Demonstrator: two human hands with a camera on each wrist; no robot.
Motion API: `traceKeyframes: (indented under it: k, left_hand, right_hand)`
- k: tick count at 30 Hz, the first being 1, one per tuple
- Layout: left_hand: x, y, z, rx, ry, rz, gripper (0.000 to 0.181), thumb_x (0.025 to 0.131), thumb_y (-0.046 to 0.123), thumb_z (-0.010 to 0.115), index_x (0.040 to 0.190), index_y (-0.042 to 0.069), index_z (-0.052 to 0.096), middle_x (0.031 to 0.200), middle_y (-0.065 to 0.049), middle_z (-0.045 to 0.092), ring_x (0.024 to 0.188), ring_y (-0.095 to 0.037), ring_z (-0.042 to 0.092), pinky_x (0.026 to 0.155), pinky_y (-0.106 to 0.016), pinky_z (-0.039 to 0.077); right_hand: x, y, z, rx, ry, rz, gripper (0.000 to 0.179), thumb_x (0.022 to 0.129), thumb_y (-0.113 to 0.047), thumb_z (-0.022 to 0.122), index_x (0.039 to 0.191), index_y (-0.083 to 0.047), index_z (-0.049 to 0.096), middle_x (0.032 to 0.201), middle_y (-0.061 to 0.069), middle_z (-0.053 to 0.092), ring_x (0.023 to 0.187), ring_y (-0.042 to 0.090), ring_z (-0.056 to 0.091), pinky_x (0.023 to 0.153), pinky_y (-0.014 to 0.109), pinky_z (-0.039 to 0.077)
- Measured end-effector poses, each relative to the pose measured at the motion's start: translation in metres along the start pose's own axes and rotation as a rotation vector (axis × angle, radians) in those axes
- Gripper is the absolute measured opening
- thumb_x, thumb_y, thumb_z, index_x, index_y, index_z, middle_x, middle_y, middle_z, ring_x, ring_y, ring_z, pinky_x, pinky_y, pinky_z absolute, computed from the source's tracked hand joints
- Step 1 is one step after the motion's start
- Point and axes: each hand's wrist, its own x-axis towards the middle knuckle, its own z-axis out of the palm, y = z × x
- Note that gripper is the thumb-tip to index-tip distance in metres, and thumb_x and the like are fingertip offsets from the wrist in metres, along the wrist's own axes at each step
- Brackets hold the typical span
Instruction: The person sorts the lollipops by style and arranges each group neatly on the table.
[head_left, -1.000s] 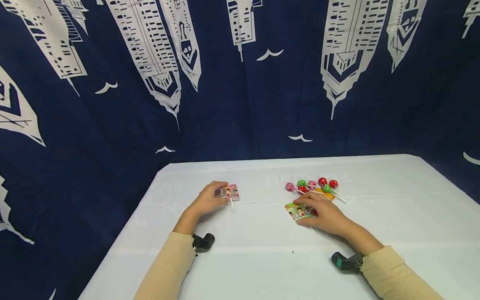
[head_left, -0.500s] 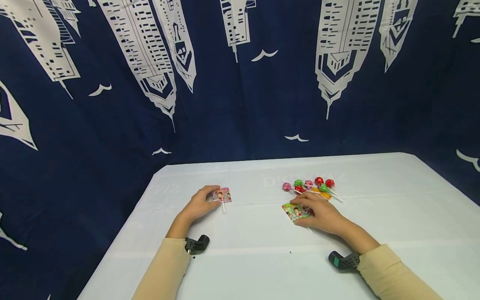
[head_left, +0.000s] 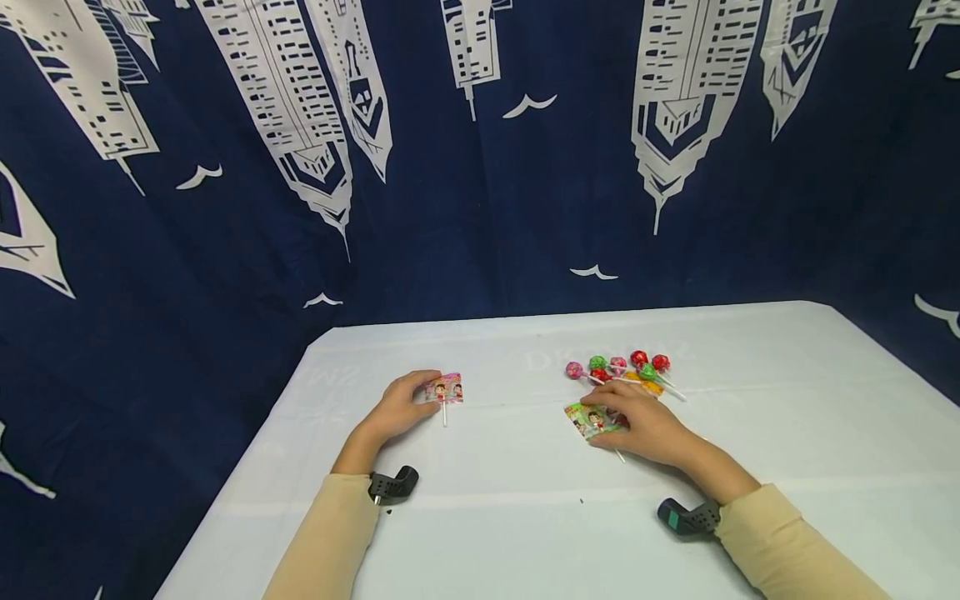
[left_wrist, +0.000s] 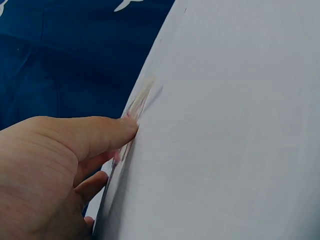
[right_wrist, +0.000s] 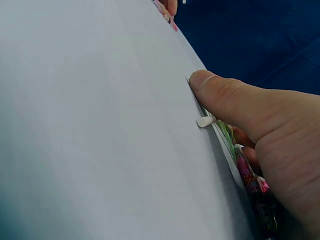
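Note:
On the left of the white table, my left hand (head_left: 397,410) pinches a flat lollipop in a pink printed wrapper (head_left: 447,387). Its white stick (head_left: 445,414) points toward me. Seen edge-on in the left wrist view, the pink wrapper (left_wrist: 131,112) lies between thumb and fingers. Further right, my right hand (head_left: 648,423) grips a lollipop in a green printed wrapper (head_left: 585,419) by its side edges. The stick end (right_wrist: 205,121) pokes out below the thumb in the right wrist view. Part of the green wrapper is hidden by the fingers.
Just beyond the right hand lies a loose pile of several lollipops, including a pink one (head_left: 573,370), a red one (head_left: 639,358) and a yellow-wrapped one (head_left: 651,388). A dark blue curtain (head_left: 480,233) hangs behind the white table (head_left: 510,533).
Early on, my left hand shifted slightly left and nearer to me with the pink lollipop, then stayed put. My right hand stays on the green lollipop. The head view turned slightly.

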Motion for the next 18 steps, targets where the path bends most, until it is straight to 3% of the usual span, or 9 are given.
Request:
traceKeyframes:
  k: [11, 18]
  left_hand:
    - [-0.0003, -0.0002, 0.0007, 0.0, -0.001, -0.021, 0.056, 0.089, 0.009, 0.07, 0.143, 0.012, 0.054, 0.153, -0.013, 0.048, 0.147, -0.037, 0.036, 0.121, -0.055, 0.025]
    - [-0.0021, -0.0002, -0.0002, -0.038, -0.006, -0.026, 0.057, 0.089, 0.006, 0.069, 0.143, 0.013, 0.054, 0.154, -0.012, 0.047, 0.148, -0.036, 0.035, 0.122, -0.056, 0.023]
  right_hand:
    - [-0.0011, -0.0011, -0.0018, 0.026, -0.026, -0.02, 0.055, 0.082, -0.034, 0.081, 0.13, -0.013, 0.066, 0.134, 0.009, 0.062, 0.129, 0.041, 0.051, 0.104, 0.064, 0.042]
    - [-0.0012, -0.0048, -0.0063, 0.017, -0.057, -0.013, 0.055, 0.08, -0.018, 0.073, 0.134, -0.014, 0.063, 0.138, 0.009, 0.06, 0.131, 0.041, 0.048, 0.104, 0.065, 0.041]
